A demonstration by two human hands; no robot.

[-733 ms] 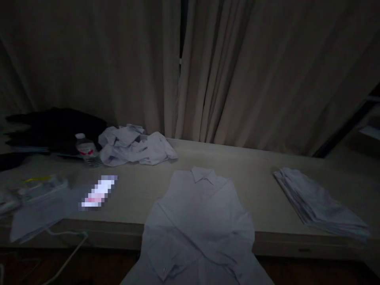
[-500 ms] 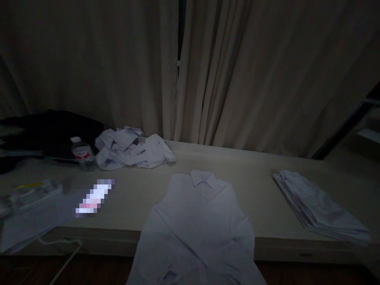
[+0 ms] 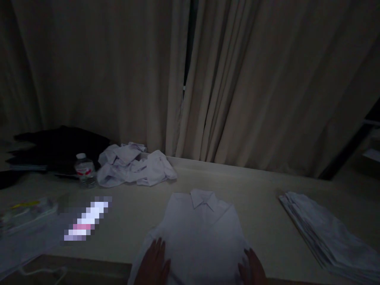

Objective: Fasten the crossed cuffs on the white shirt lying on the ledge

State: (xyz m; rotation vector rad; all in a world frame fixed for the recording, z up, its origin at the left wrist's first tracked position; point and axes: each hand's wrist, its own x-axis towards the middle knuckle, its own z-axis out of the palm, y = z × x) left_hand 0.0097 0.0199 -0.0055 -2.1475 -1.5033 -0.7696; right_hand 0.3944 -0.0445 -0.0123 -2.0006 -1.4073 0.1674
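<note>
Papers [image 3: 25, 211]: a loose, blurred heap at the far left edge of the surface [image 3: 267, 190], with a trace of yellow; set aside, well apart from the hands.

Dark cloth [image 3: 59, 148]: folded or piled at the back left, against the curtain [image 3: 237, 87]; too dim to tell what garment it was.

Bottle [image 3: 85, 171]: clear plastic, white cap, red label, upright just in front of the dark cloth and just beside the crumpled heap.

Crumpled shirts [image 3: 135, 165]: a pale, unsorted pile at the back, probably stock waiting its turn.

Left hand [image 3: 154, 263]: flat, palm down, on the lower left edge of the shirt; fingers [image 3: 158, 247] extended and slightly apart, clamped on nothing, seemingly pressing the cloth flat.

Shirt [image 3: 203, 225]: pale, collared, laid front up at the middle of the surface near its front edge, collar pointing to the curtain, sides apparently already turned in so that the body made a narrow panel.

Right hand [image 3: 253, 269]: low at the shirt's lower right edge, only partly in frame; fingers looked open and resting on the cloth, mirroring the left to hold both sides even.

Stack [image 3: 326, 233]: pale folded garments piled neatly at the far right, well apart from the hands, likely finished pieces.
</note>
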